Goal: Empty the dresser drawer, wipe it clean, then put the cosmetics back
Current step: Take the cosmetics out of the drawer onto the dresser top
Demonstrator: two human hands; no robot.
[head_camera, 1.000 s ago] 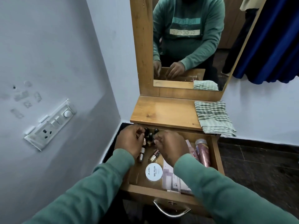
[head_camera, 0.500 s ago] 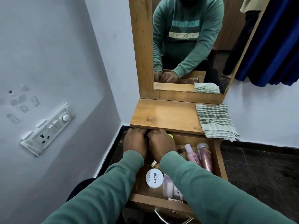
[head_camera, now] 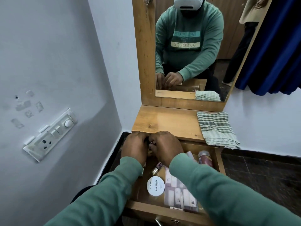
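Note:
The wooden dresser drawer (head_camera: 217,159) stands pulled open below the dresser top. My left hand (head_camera: 135,147) and my right hand (head_camera: 166,146) are pressed together at the drawer's back left, cupped around a cluster of small nail polish bottles (head_camera: 151,142) that they mostly hide. Loose in the drawer lie another small bottle (head_camera: 157,168), a round white nail polish tub (head_camera: 155,185), a flat packet of small tubes (head_camera: 179,194), a pink tube (head_camera: 190,154) and a rose-coloured can (head_camera: 205,159).
A folded green checked cloth (head_camera: 215,128) hangs over the right end of the dresser top (head_camera: 166,121). A mirror (head_camera: 187,46) rises behind it. The grey wall with a switch plate (head_camera: 50,136) is close on the left. Dark tiled floor lies to the right.
Both hands have closed in together over the small bottles at the back left of the drawer and now cover them. The view has tilted slightly upward.

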